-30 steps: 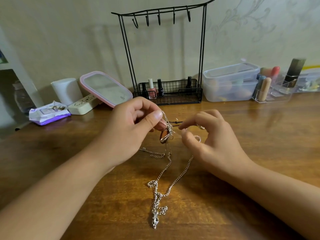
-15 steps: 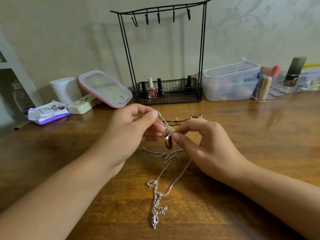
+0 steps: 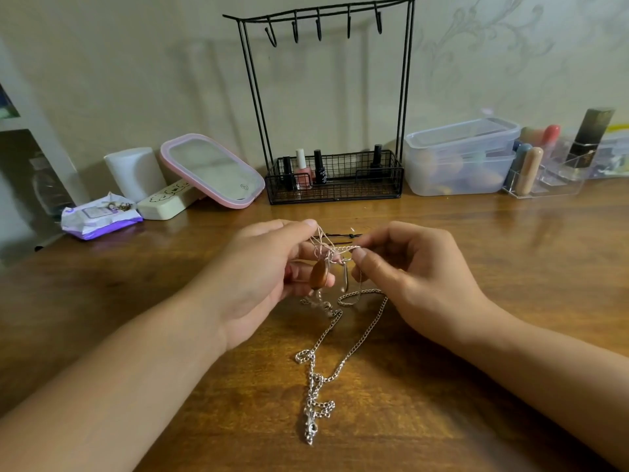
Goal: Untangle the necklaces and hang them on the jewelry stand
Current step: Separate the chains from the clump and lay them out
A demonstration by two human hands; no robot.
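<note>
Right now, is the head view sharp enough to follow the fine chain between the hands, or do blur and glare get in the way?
Head view: the fine chain is soft and thin between the left hand and right hand; the table shows sheen near the back; the jewelry stand bows from wide-angle distortion.

Shiny metal necklaces (image 3: 343, 362); glossy wood table (image 3: 476, 386); black wire jewelry stand (image 3: 335, 185).

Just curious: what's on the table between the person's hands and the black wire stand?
In the head view, only a thin black cord lies just beyond the hands; the rest up to the jewelry stand is bare wood.
</note>
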